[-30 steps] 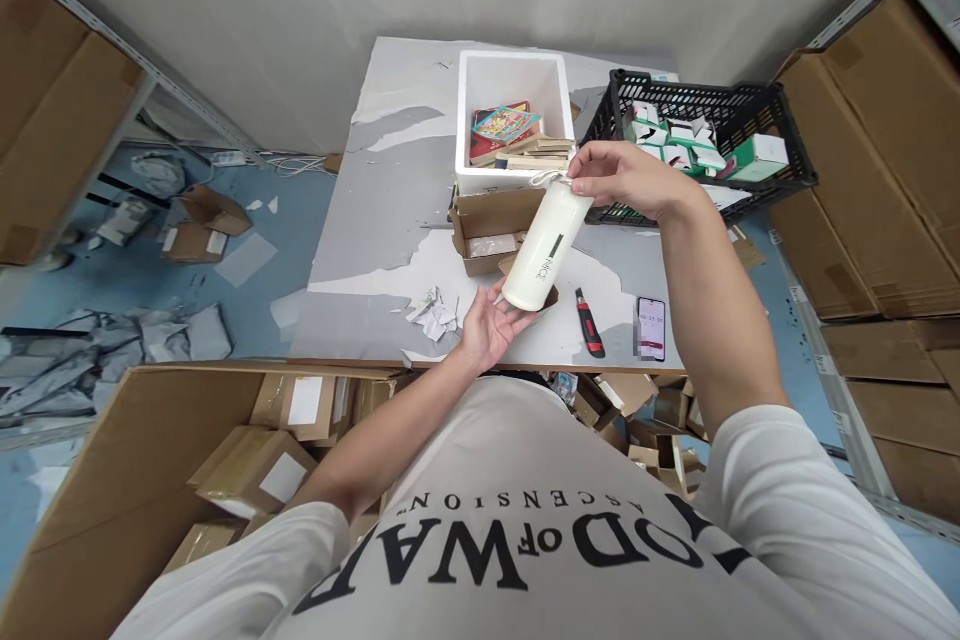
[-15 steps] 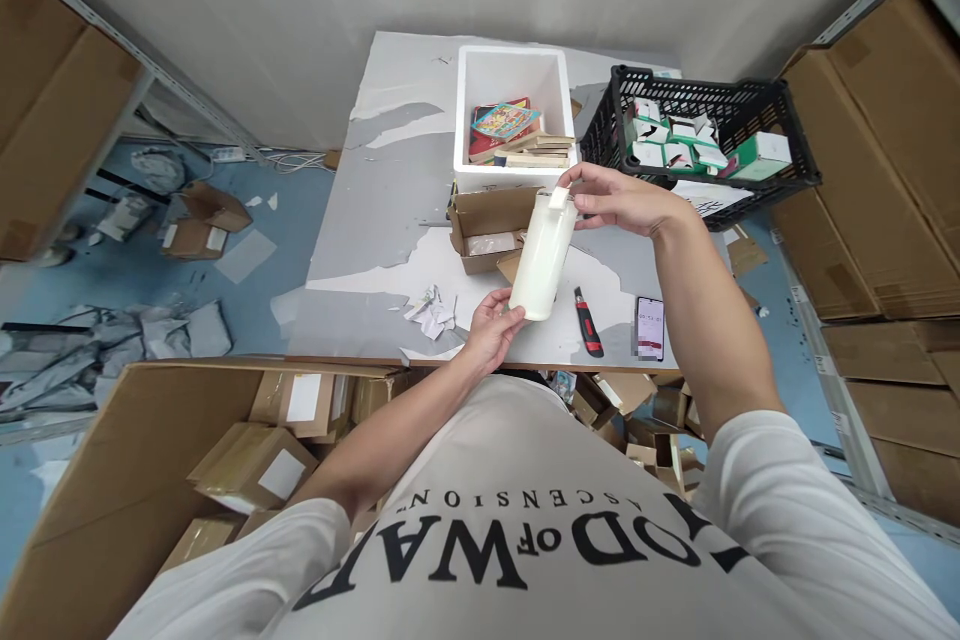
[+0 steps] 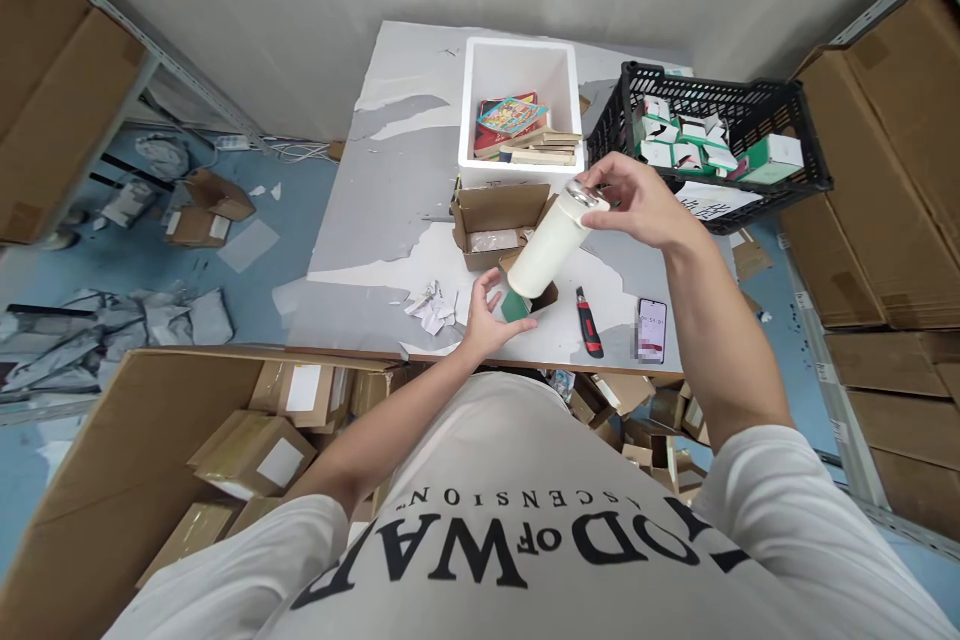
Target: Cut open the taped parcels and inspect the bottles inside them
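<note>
My right hand [image 3: 634,200] grips a cream-white insulated bottle [image 3: 549,248] near its shiny metal top end. The bottle is held tilted above the table, its base pointing down towards my left hand [image 3: 491,318]. That hand is open, with fingers and thumb apart, and does not hold the bottle. Right beside its fingers, partly under the bottle, is a small green box [image 3: 516,306]; whether the fingers touch it I cannot tell. Behind the bottle stands an opened brown carton [image 3: 487,213] with a clear plastic-wrapped item inside.
On the table [image 3: 375,210] lie crumpled paper [image 3: 433,308], a red-black utility knife [image 3: 589,323] and a phone [image 3: 651,330]. Further back stand a white foam box [image 3: 470,105] of books and a black crate [image 3: 814,135] with small green-white boxes. A large carton [image 3: 150,400] sits at lower left.
My left hand has let go of the bottle's base and opened. My right hand has tilted and turned the bottle, showing its metal top. The green box has come into view below it.
</note>
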{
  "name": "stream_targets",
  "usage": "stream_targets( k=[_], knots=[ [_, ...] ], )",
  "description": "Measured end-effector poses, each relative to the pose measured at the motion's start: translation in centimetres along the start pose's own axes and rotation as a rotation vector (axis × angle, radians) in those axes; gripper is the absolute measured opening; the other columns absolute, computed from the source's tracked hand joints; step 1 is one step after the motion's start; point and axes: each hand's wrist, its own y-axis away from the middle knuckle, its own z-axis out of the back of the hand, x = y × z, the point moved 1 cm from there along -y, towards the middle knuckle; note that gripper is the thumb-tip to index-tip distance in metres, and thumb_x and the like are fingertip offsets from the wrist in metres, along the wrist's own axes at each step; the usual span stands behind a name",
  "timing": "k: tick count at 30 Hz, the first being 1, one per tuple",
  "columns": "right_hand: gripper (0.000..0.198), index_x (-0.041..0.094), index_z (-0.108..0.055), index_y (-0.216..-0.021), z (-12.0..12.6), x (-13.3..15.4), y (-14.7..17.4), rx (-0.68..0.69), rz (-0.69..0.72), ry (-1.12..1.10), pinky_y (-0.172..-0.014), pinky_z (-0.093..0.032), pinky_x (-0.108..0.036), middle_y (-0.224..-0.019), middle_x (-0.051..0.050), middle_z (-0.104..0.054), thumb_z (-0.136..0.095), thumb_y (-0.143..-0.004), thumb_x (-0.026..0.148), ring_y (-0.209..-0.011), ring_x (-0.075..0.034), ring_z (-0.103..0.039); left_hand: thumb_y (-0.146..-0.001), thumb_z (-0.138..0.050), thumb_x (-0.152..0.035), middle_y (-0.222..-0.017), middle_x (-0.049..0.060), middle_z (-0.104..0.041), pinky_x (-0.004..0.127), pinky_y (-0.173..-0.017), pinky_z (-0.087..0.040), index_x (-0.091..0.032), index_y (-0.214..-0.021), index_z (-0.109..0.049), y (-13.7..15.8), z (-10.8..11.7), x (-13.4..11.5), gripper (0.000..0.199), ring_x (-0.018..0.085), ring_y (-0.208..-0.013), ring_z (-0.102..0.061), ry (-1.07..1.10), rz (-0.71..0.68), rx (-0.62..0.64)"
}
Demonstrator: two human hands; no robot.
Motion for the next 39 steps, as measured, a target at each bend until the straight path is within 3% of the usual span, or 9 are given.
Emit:
stream_targets(
  k=[3,5,12,16,21,26,34,39],
  knots=[
    [0.048,0.023,-0.056,-0.095,0.2,-0.5,2.9,-0.073,0.015,0.048,-0.069,-0.053,-0.031,-0.117,-0.005,-0.061,-0.085,-0.058,0.034,-0.093,-0.02,-0.06,-0.029,-0.095,-0.034,-0.151,0.017,-0.028,0.053,-0.117,-0.017,-0.024,-0.138,-0.036,-0.5,0.1,1.5,0.125,0.037,-0.143,-0.022,-0.205,-0.004,0.012],
    [0.049,0.024,-0.056,-0.097,0.1,-1.4,4.9,-0.119,0.018,0.064,-0.068,-0.053,-0.03,-0.122,-0.006,-0.06,-0.084,-0.059,0.036,-0.093,-0.019,-0.061,-0.027,-0.095,-0.034,-0.152,0.018,-0.028,0.052,-0.118,-0.014,-0.022,-0.14,-0.035,-1.1,-0.5,2.5,0.129,0.038,-0.144,-0.02,-0.212,0.009,0.022],
    [0.048,0.026,-0.055,-0.1,-1.2,-4.6,8.9,-0.253,0.009,0.054,-0.067,-0.054,-0.031,-0.128,-0.009,-0.058,-0.082,-0.063,0.04,-0.093,-0.019,-0.063,-0.047,-0.09,-0.035,-0.128,0.013,-0.053,0.047,-0.113,-0.026,-0.021,-0.13,-0.049,-2.4,-1.4,3.8,0.093,0.034,-0.128,-0.043,-0.248,-0.004,0.1],
    [0.046,0.026,-0.055,-0.098,-1.1,-5.5,9.8,-0.318,-0.006,0.032,-0.07,-0.055,-0.032,-0.127,-0.009,-0.058,-0.081,-0.063,0.04,-0.101,-0.021,-0.062,-0.047,-0.089,-0.033,-0.121,0.012,-0.054,0.046,-0.108,-0.032,-0.02,-0.123,-0.053,-2.7,-1.2,3.8,0.085,0.034,-0.121,-0.047,-0.342,-0.052,0.146],
    [0.043,0.028,-0.055,-0.099,-0.2,-6.4,11.1,-0.369,0.003,0.055,-0.072,-0.057,-0.034,-0.127,-0.009,-0.058,-0.08,-0.065,0.037,-0.107,-0.023,-0.062,-0.046,-0.089,-0.032,-0.119,0.013,-0.052,0.045,-0.106,-0.034,-0.018,-0.123,-0.05,-3.0,-0.9,4.0,0.088,0.032,-0.116,-0.05,-0.346,-0.067,0.143],
    [0.042,0.027,-0.058,-0.103,-1.0,-5.9,11.2,-0.304,0.024,0.141,-0.07,-0.058,-0.036,-0.13,-0.011,-0.057,-0.079,-0.067,0.035,-0.097,-0.021,-0.064,-0.043,-0.09,-0.033,-0.118,0.011,-0.051,0.045,-0.105,-0.035,-0.018,-0.128,-0.046,-2.8,-0.2,4.2,0.097,0.03,-0.116,-0.048,-0.265,-0.036,0.139],
    [0.035,0.025,-0.061,-0.107,-5.3,-2.5,10.0,-0.102,0.191,0.407,-0.078,-0.058,-0.042,-0.135,-0.013,-0.054,-0.071,-0.075,0.033,-0.102,-0.027,-0.064,-0.042,-0.09,-0.033,-0.12,0.01,-0.05,0.043,-0.107,-0.033,-0.019,-0.131,-0.042,-2.5,-0.2,5.1,0.102,0.029,-0.118,-0.047,-0.243,-0.051,0.15],
    [0.035,0.025,-0.058,-0.111,-6.1,-3.1,10.5,-0.067,0.17,0.483,-0.079,-0.057,-0.043,-0.136,-0.014,-0.053,-0.066,-0.078,0.032,-0.103,-0.027,-0.063,-0.044,-0.09,-0.033,-0.119,0.01,-0.049,0.045,-0.106,-0.034,-0.021,-0.133,-0.038,-2.3,0.3,5.4,0.104,0.028,-0.118,-0.048,-0.261,-0.03,0.142]
  ],
)
